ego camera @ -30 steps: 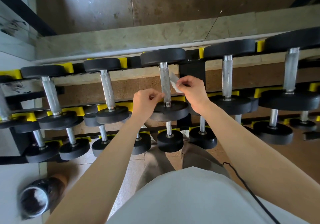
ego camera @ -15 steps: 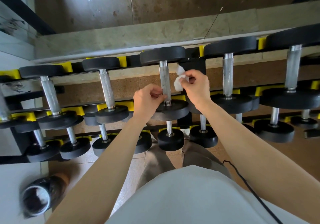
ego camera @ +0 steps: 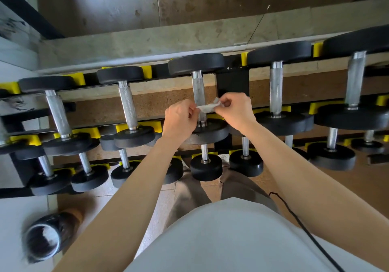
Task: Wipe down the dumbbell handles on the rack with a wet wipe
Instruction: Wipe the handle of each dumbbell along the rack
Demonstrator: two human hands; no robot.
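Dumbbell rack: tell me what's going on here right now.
A person stands over the rack with both hands on a white wet wipe. The left hand pinches one end and the right hand pinches the other. The wipe is stretched across the handle of the middle top-row dumbbell, low down near its front weight. Neither hand is on the neighbouring handles.
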